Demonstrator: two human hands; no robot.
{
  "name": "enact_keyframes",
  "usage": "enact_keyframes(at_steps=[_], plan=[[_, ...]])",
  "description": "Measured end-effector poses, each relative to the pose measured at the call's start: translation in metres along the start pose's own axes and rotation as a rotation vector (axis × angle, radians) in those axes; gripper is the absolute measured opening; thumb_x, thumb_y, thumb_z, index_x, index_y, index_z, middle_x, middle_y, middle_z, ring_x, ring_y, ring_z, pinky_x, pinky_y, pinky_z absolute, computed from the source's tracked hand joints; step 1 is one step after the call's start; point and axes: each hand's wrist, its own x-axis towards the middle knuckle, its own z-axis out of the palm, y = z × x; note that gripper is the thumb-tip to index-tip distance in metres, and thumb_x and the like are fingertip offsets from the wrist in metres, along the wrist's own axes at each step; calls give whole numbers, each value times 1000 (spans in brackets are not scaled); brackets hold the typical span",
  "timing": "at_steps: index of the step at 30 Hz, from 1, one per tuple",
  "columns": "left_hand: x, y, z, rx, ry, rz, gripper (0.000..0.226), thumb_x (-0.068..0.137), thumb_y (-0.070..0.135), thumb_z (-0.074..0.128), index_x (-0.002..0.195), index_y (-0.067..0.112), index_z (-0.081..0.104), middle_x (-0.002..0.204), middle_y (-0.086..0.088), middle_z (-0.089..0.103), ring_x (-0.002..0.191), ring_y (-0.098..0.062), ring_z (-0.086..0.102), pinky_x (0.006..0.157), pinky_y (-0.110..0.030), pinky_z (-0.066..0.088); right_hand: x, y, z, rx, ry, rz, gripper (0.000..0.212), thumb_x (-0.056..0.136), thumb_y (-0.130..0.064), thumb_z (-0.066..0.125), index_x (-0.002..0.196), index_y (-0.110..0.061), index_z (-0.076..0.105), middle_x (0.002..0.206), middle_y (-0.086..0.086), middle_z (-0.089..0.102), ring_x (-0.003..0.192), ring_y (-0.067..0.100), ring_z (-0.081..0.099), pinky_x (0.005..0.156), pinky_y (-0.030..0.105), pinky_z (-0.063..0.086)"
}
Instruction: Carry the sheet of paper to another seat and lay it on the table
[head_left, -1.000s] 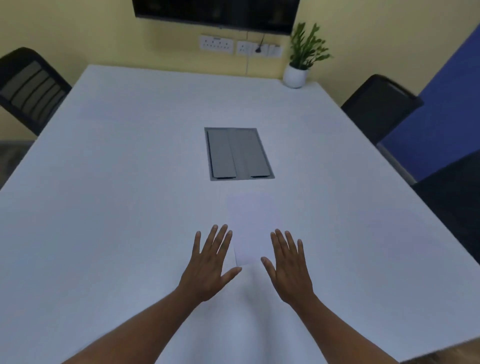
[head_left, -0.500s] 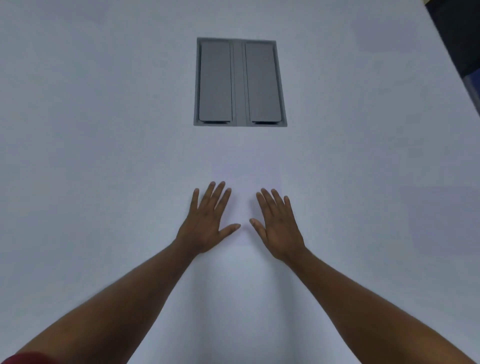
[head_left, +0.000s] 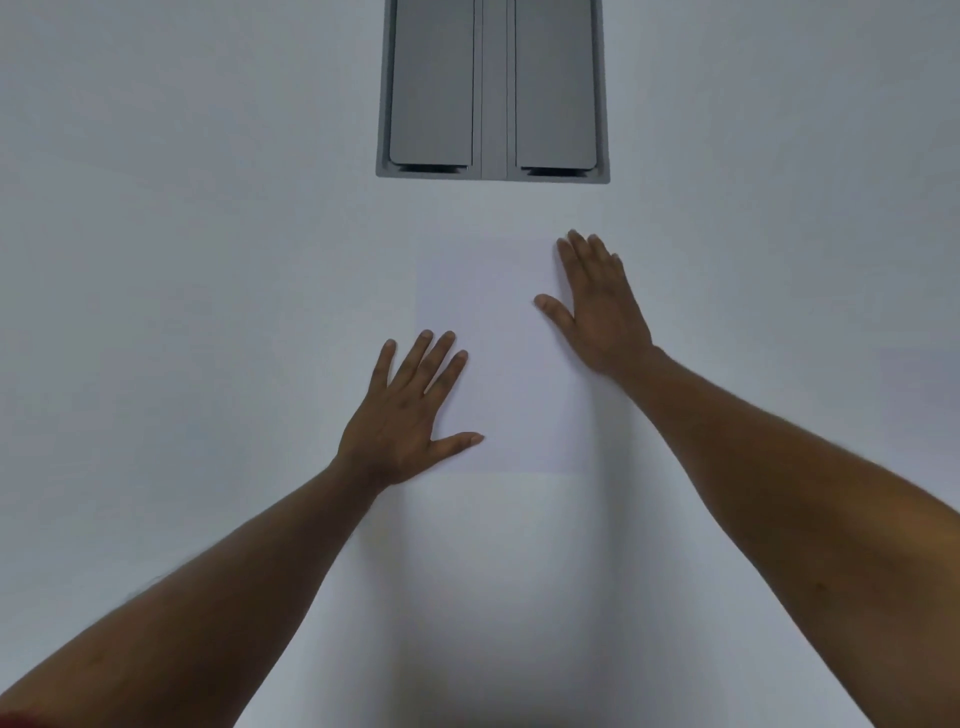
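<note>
I look straight down on the white table top (head_left: 208, 260), and the thin white rectangular sheet of paper (head_left: 498, 364) lies flat on it, with its long side running away from me. The sheet is very pale against the table, so I can follow its edges only faintly. Its far edge is near the grey metal cable hatch with two flaps (head_left: 492, 88), which is set into the table, but the two do not touch.

My left hand (head_left: 410, 415) lies flat with the palm down at the near left part of the sheet. Its fingers are straight and spread, and the fingertips and the thumb rest on the paper, while the outer part of the hand is on the table beside the left edge.

My right hand (head_left: 597, 306) lies flat too, farther from me, at the far right part of the sheet. The fingers are straight and close together, and the thumb points left onto the paper. The palm covers the right edge, so I cannot tell how much of it is on the paper.

The two hands are apart, with bare paper between them. Neither hand grips or pinches the sheet; they only rest on it.
</note>
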Motion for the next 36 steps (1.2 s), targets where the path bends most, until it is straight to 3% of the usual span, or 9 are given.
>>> enact_keyframes(at_steps=[8,12,15,17,22,25,28,31,36], plan=[[-1,-1,-1,-21,4,-15,102,99,86,38,173,21,18,183,-2,8,170,-25,4,134,-61,6,1,0,14,54,90,7,71,113,-47,46,169,-10,25,178,9,26,167,34,14,136,53,9],[-1,0,-1,-43,30,-17,101,98,85,43,173,20,22,183,-2,11,169,-25,6,134,-61,8,0,-4,8,230,115,37,72,107,-40,63,166,-9,34,171,7,42,164,30,27,134,50,19],[-1,0,-1,-42,46,-14,101,98,85,44,172,19,24,183,-3,13,169,-25,7,134,-61,9,-3,-15,-4,615,154,177,79,92,-28,86,158,-20,44,143,-5,65,132,9,63,115,25,48],[0,-1,0,-40,56,-12,101,98,85,44,172,20,24,182,-2,13,169,-25,8,134,-61,9,-9,-22,-11,902,177,296,80,82,-19,95,149,-25,51,130,-6,71,112,1,73,101,20,57],[-1,0,-2,-50,52,-8,101,97,85,44,172,19,26,182,-3,16,169,-25,8,134,-61,10,-50,-24,-7,1162,70,491,45,82,-14,93,123,-11,75,119,0,83,107,15,81,96,36,65],[0,4,-14,-121,10,-11,101,97,85,43,172,19,27,182,-4,15,169,-28,5,133,-63,9,-70,-26,2,1173,47,505,35,91,-6,84,125,-12,76,115,-2,84,102,13,81,89,30,66],[2,11,-33,-448,19,-181,97,98,80,47,172,20,27,182,0,12,169,-22,5,136,-54,11,-78,-28,-2,1228,36,499,30,95,0,78,116,-22,77,107,-6,86,97,13,82,80,22,64],[11,21,-60,-785,131,-490,92,96,65,69,169,24,31,178,7,26,162,-13,31,129,-38,32,-85,-30,-12,1322,11,502,30,96,1,76,117,-20,78,112,1,85,102,20,82,88,32,66],[38,17,-105,-1219,141,-871,78,92,49,84,158,25,51,138,10,69,117,-7,70,93,-20,53,-102,-36,-27,1453,-40,467,33,97,-2,76,128,-12,75,125,11,81,117,32,78,102,46,62]])
